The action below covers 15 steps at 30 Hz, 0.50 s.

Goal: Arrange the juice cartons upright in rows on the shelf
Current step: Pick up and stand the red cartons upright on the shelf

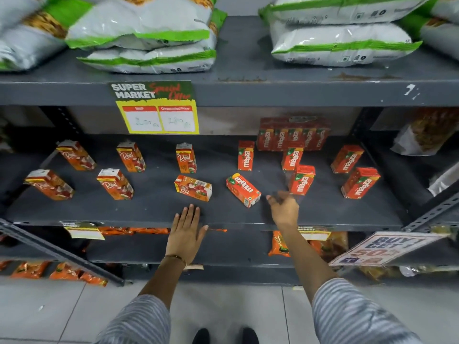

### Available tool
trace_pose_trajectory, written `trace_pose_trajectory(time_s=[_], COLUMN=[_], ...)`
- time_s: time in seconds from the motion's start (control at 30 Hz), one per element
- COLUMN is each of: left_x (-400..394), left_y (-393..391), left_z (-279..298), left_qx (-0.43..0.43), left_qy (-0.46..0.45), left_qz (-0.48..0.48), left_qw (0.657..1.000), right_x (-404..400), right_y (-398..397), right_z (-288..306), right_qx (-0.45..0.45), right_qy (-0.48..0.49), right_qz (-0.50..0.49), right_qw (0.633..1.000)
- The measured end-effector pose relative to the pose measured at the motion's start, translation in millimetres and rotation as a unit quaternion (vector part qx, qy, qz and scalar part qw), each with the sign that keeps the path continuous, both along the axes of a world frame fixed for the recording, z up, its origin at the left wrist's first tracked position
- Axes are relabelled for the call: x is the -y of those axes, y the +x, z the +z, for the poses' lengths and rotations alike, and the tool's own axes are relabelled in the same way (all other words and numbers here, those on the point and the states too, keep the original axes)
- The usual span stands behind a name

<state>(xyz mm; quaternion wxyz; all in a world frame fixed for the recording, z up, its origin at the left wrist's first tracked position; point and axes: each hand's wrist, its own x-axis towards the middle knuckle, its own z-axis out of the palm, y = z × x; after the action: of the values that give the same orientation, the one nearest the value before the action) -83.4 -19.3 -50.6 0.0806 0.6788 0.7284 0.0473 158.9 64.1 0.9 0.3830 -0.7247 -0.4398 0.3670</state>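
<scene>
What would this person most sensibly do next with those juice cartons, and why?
Probably close the right hand on the lying Maaza carton and stand it up. It and the lying Real carton are on their sides while the others stand; that empty hand is nearest it.

Orange-red juice cartons (301, 181), dark grey shelf (149, 209), grey-striped sleeves (347, 311).

Even, soft indoor light; wide-angle view with blur at the edges

The dark grey metal shelf (154, 207) is lit flatly from above, and the shelf board overhead leaves its back dim. Straight shelf edges bow toward the corners. The white and green plastic bags (149, 33) at the top smear softly, and the right hand (284, 207) is motion-blurred at its fingers (272, 197); the left hand (186, 232) is sharp.
</scene>
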Motion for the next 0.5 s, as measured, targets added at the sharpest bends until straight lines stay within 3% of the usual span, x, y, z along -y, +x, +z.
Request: trace_pose_trajectory(time_s=[0.17, 0.5], left_x=[-11.8, -37.5], left_y=[-45.9, -94.3], left_z=[8.1, 10.1], left_qx=[0.013, 0.001], left_qy=[-0.007, -0.023], left_qz=[0.055, -0.009], left_qw=[0.998, 1.0], right_x=[-13.8, -20.7], right_y=[-30.6, -61.9], right_z=[9.4, 23.8], right_qx=[0.08, 0.096], right_qy=[-0.033, -0.092], right_qz=[0.138, 0.135], right_qw=[0.987, 0.982])
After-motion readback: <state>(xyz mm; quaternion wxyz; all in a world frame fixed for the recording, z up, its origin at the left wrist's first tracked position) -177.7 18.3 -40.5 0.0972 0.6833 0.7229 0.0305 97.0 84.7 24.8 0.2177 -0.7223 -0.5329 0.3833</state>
